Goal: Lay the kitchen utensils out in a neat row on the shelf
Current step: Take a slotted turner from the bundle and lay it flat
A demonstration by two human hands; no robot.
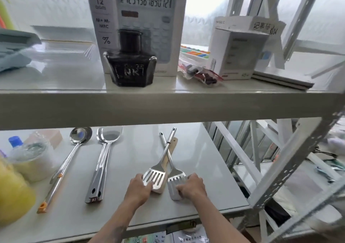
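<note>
Ladle, spoons left of crossed spatulas.

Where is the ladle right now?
In the head view, the ladle lies on the lower shelf, left of the paired spoons, untouched by either hand.

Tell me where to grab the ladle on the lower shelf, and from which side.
Grip the ladle mid-handle, coming from above. It lies flat, bowl toward the back under the upper shelf, so the bowl end is cramped. The slim handle has bare shelf on both sides, with the paired spoons well apart.
</note>
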